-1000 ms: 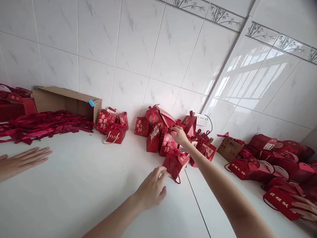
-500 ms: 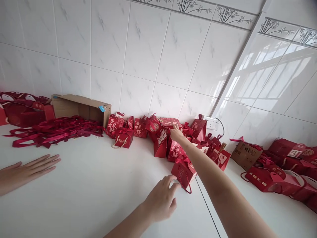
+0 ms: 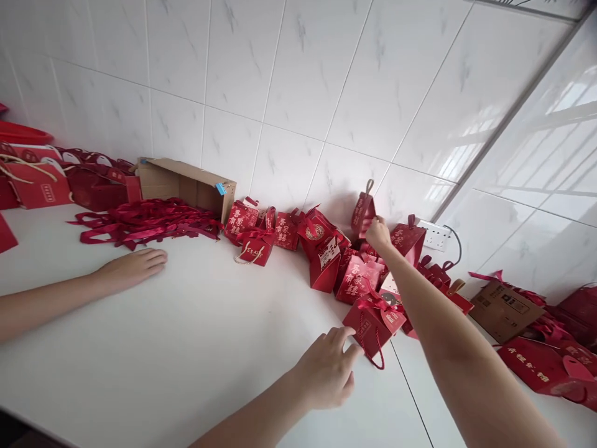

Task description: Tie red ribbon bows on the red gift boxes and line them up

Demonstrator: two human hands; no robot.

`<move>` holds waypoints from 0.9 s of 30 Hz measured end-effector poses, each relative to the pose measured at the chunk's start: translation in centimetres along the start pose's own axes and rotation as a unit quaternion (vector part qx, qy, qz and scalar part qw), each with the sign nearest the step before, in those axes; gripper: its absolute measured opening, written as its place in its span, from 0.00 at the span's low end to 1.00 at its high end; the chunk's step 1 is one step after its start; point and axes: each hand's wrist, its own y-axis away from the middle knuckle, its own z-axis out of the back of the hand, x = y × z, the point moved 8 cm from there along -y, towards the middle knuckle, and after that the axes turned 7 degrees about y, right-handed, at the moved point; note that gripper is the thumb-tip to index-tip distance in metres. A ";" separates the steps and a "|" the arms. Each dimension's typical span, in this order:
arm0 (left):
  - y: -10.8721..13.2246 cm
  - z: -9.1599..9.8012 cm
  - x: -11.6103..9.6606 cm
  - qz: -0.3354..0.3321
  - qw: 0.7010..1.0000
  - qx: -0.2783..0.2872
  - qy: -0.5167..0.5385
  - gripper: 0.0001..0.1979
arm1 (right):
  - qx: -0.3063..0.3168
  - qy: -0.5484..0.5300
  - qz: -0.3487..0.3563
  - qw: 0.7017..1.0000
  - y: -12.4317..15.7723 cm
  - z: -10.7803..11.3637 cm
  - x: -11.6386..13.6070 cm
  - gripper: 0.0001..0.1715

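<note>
My right hand (image 3: 377, 233) reaches into a pile of small red gift boxes (image 3: 354, 277) against the tiled wall. Its fingers are closed on one red gift box (image 3: 363, 211), held up above the pile by its side. My left hand (image 3: 326, 368) rests on the white table (image 3: 186, 348) with fingers apart. Its fingertips touch the near side of a red ribboned box (image 3: 373, 320) with a cord handle. That hand holds nothing.
Another person's hand (image 3: 133, 266) lies flat on the table at left. Behind it are a heap of red ribbons (image 3: 144, 221), a tipped brown carton (image 3: 184, 183) and red bags (image 3: 37, 183). A wall socket (image 3: 435, 235) and more red boxes (image 3: 541, 367) sit at right.
My right hand has lifted one red box up out of the pile. The other person's hand has slid right across the table. The view has shifted right and down.
</note>
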 end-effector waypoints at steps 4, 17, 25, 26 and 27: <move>-0.1 0.0 -0.1 0.003 1.000 0.001 -0.007 0.18 | -0.011 0.003 0.003 1.000 0.9 3.7 1.2 0.27; 0.0 -1.0 0.9 0.034 0.998 0.059 -0.019 0.18 | 0.212 0.109 0.195 0.951 15.3 -5.9 11.1 0.24; 0.5 -1.4 0.4 0.034 0.997 0.070 -0.018 0.16 | 0.325 0.222 0.280 0.875 20.8 -8.8 12.2 0.15; 0.6 -1.3 0.3 0.033 0.997 0.069 -0.014 0.16 | 0.321 0.229 0.304 0.867 21.1 -9.1 12.9 0.16; 0.7 -1.2 0.3 0.032 0.997 0.069 -0.011 0.15 | 0.314 0.234 0.331 0.859 21.3 -9.5 13.6 0.16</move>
